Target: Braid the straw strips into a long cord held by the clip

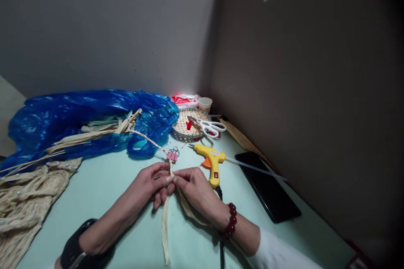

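My left hand [154,183] and my right hand [192,185] meet at the middle of the table, thumbs and fingers pinched on pale, flat straw-like strips [166,227]. One loose strip hangs down from between the hands toward me; another runs under my right wrist. Just beyond my fingertips, a pink binder clip [172,156] grips the strips. From the clip a thin braided cord [148,138] leads back to a bundle of dry strips [126,122] in the blue plastic bag. Where exactly the strips cross is partly hidden by my fingers.
A yellow glue gun [213,160] lies right of my hands, with a black phone [268,187] beyond it. White-handled scissors [212,127] rest on a woven basket [183,135]. The blue bag [78,101] and a woven straw piece [34,201] occupy the left. A cup [205,104] stands behind.
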A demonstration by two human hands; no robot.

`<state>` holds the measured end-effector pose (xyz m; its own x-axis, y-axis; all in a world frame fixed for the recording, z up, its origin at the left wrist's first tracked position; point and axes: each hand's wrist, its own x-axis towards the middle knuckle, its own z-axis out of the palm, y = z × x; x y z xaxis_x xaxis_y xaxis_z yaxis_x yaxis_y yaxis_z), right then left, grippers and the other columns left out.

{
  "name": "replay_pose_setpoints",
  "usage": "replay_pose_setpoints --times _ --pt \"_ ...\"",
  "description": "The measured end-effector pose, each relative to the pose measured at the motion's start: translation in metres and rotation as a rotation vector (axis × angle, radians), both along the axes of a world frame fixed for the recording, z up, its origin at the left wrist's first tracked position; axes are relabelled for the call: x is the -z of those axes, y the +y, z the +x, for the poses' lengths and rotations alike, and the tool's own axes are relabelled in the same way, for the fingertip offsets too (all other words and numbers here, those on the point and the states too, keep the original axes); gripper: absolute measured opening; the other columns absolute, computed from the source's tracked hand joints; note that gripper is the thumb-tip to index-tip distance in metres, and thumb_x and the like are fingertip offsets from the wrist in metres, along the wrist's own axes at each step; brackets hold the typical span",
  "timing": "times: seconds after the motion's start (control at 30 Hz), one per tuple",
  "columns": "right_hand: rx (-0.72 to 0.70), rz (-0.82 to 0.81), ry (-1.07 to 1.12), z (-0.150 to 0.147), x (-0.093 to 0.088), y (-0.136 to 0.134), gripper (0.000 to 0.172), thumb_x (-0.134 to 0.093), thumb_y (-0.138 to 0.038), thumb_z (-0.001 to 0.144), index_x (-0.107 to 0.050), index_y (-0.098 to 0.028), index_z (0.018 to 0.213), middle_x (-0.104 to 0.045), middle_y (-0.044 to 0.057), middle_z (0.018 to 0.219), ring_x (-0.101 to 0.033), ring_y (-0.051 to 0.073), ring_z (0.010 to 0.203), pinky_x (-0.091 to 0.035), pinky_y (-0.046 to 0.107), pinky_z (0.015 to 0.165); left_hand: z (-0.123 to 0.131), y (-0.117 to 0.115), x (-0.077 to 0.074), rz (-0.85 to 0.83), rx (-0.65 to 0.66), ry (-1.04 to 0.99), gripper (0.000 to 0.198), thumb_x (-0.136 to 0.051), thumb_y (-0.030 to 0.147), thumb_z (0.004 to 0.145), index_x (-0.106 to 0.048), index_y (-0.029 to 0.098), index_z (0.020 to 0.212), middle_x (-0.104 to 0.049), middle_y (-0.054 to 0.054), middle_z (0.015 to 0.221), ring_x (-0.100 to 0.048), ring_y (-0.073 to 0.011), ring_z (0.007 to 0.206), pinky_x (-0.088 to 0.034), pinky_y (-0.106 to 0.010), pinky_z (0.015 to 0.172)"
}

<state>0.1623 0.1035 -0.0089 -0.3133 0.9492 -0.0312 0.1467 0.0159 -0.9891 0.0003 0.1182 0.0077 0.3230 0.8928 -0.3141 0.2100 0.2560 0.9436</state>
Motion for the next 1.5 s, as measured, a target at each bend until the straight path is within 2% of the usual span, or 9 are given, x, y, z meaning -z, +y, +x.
replay_pose_setpoints --times 0.17,0.33,0.57,0.67,0.77,0.93,1.13,1.37,1.5 --pt "0.007 0.026 -0.103 0.002 -0.004 -0.002 0.031 -0.044 -0.013 0.085 -0.066 -0.014 0.063 -0.066 0.001 0.064 -0.056 0.013 0.063 -0.039 0.022 0.066 0.006 -0.001 0.005 -0.081 0.052 -0.087 0.023 -0.061 0.036 0.082 -0.054 0.014 0.083 -0.057 0.004 0.056 -0.030 -0.0016 0.036 -0.022 -0.013 0.034" --pt "0.029 0.073 -0.280 0.001 -0.006 -0.006 0.031 -0.047 -0.013 0.087 -0.062 -0.015 0.060 -0.057 -0.003 0.053 -0.047 0.009 0.054 -0.032 0.021 0.057 -0.005 0.003 0.007 -0.115 0.086 0.000 0.026 -0.061 0.039 0.081 -0.053 0.016 0.091 -0.051 0.007 0.055 -0.023 -0.0038 0.040 -0.018 -0.017 0.038" --pt "0.026 0.147 -0.427 0.001 -0.010 -0.012 0.027 -0.045 -0.018 0.092 -0.060 -0.016 0.070 -0.064 0.002 0.064 -0.052 0.011 0.059 -0.032 0.024 0.059 -0.004 0.000 -0.009 0.415 0.174 0.584 0.023 -0.049 0.034 0.088 -0.061 0.019 0.075 -0.061 -0.001 0.077 -0.054 -0.0182 0.076 -0.039 -0.029 0.072" --pt "0.022 0.143 -0.450 0.001 -0.013 -0.011 0.025 -0.045 -0.017 0.092 -0.059 -0.015 0.071 -0.064 0.002 0.064 -0.052 0.011 0.057 -0.032 0.024 0.058 0.001 -0.006 -0.003 0.264 0.088 0.376 0.022 -0.046 0.036 0.089 -0.053 0.021 0.075 -0.051 0.004 0.065 -0.048 -0.0136 0.062 -0.037 -0.025 0.059" --pt "0.007 0.144 -0.464 0.001 -0.013 -0.011 0.025 -0.046 -0.017 0.093 -0.058 -0.015 0.070 -0.063 0.002 0.063 -0.052 0.011 0.057 -0.032 0.025 0.057 0.003 -0.010 0.009 -0.011 -0.030 0.101 0.025 -0.049 0.041 0.088 -0.048 0.021 0.073 -0.033 0.010 0.051 -0.026 -0.0084 0.044 -0.021 -0.022 0.042" --pt "-0.020 0.182 -0.561 0.003 -0.013 -0.011 0.026 -0.045 -0.015 0.092 -0.056 -0.015 0.068 -0.055 0.000 0.058 -0.043 0.010 0.052 -0.028 0.026 0.054 0.005 -0.009 0.015 -0.069 -0.084 0.068 0.025 -0.053 0.039 0.085 -0.050 0.019 0.070 -0.030 0.012 0.045 -0.018 -0.0059 0.040 -0.012 -0.022 0.040" --pt "0.035 0.433 -0.757 0.004 -0.016 -0.018 0.017 -0.049 -0.010 0.085 -0.058 -0.016 0.071 -0.053 0.002 0.067 -0.042 0.011 0.053 -0.027 0.028 0.052 0.009 -0.007 0.011 -0.071 -0.116 0.123 0.022 -0.057 0.034 0.078 -0.049 0.019 0.063 -0.030 0.011 0.048 -0.019 -0.0061 0.043 -0.012 -0.021 0.041" --pt "-0.019 1.033 -0.890 -0.011 -0.001 -0.039 0.020 -0.047 -0.001 0.078 -0.062 -0.007 0.089 -0.060 0.010 0.074 -0.053 0.022 0.061 -0.030 0.031 0.044 0.006 -0.011 0.016 -0.177 -0.137 -0.095 0.029 -0.059 0.036 0.080 -0.047 0.018 0.061 -0.027 0.011 0.050 -0.015 -0.0060 0.046 -0.010 -0.021 0.041" --pt "-0.066 1.062 -0.875 -0.010 -0.002 -0.036 0.019 -0.044 -0.005 0.087 -0.062 -0.006 0.093 -0.062 0.012 0.081 -0.054 0.021 0.068 -0.039 0.032 0.053 0.002 -0.013 0.020 -0.181 -0.101 -0.173 0.029 -0.059 0.040 0.083 -0.050 0.018 0.067 -0.028 0.011 0.051 -0.014 -0.0061 0.046 -0.010 -0.021 0.042"
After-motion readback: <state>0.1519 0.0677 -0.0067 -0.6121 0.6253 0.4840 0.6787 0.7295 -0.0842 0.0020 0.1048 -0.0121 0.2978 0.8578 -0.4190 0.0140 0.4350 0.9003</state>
